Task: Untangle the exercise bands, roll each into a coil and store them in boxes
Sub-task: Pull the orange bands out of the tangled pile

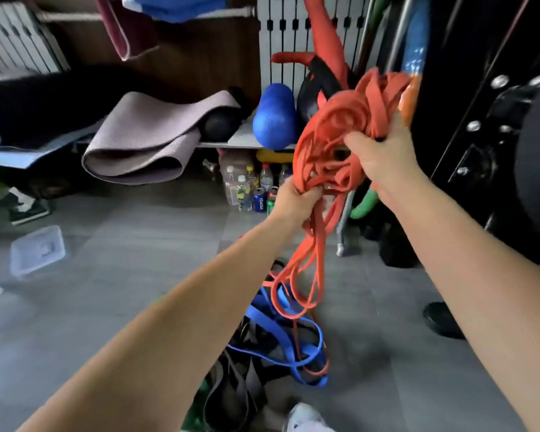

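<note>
Head cam view: both hands are up in front holding one big messy wad of orange bands. They're flat, thin rubbery strips, bright orange, looped over each other in a knotty ball with no clear ends showing.

The right hand grips the upper part of the wad, fingers curled into it and thumb pointing across the front. The left hand is just below and a bit to its left, fist closed round a bunch of strands at the bottom of the ball. From under the left hand several long orange loops hang straight down toward the floor.

Right below those loops a wider blue band lies in a loose tangle on the grey floor, mixed with some dark bands closer to the person. Well off to the left of the left hand, a clear plastic box sits on the floor. Beyond the hands there's a blue foam roller and a folded grey mat.
</note>
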